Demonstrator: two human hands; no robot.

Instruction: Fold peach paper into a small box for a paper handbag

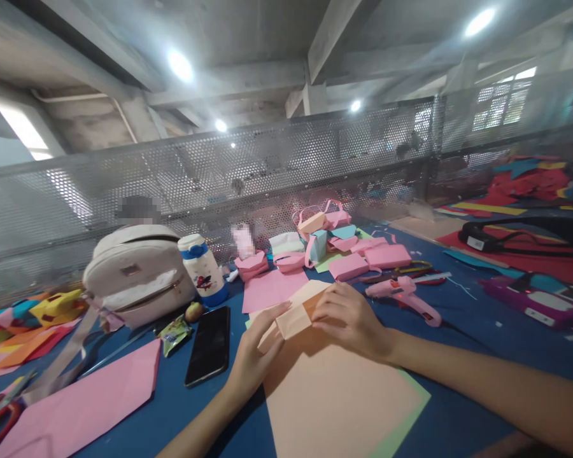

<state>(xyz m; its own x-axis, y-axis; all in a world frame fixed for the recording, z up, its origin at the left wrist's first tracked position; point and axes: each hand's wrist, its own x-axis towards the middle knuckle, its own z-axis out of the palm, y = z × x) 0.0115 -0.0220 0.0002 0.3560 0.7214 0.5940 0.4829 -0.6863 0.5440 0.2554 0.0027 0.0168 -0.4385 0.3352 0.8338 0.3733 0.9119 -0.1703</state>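
A small folded peach paper box point(293, 322) is held between my two hands above a stack of paper. My left hand point(258, 343) grips its left end, thumb below and fingers on top. On the other end, the fingers of my right hand point(344, 318) close around an orange-shaded part of the box. Beneath lies a large peach paper sheet point(334, 394), with a green sheet point(401, 420) showing along its right edge. Right of my right hand, a pink glue gun point(403, 296) rests on the blue table.
Several pink paper pouches point(348, 266) and scraps crowd the back. A white backpack point(138, 273), bottle point(203, 270), phone point(209, 346) and pink paper point(86, 401) lie left. Scissors point(2, 413) sit front left. A purple device point(535, 302) stands right. Perforated metal panels point(267, 172) border the table.
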